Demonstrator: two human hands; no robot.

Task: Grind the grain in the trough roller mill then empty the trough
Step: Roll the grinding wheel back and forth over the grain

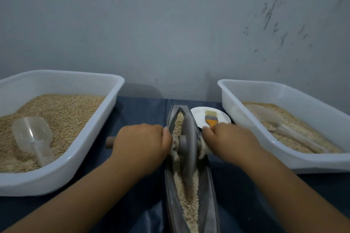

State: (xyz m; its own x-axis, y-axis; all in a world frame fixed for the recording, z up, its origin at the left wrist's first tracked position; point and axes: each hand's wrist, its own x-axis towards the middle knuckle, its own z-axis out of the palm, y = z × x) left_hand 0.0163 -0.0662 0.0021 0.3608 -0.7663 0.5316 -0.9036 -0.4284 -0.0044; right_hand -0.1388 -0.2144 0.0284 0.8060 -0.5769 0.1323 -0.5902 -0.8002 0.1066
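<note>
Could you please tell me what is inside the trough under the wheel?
Pale crushed grain lines the trough; the wheel covers the middle.

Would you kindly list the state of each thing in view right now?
Left hand: grips the axle handle left of the wheel.
Right hand: grips the handle on the wheel's right.
Wheel: upright in the trough.
Trough: holds grain.
Left tub: part full, scoop lying inside.
Right tub: part full.
Brush: lying on the plate.

Blue-covered table (144, 111) bears two tubs (106, 119) (246, 119); trough (210, 195); plate (197, 115).
</note>
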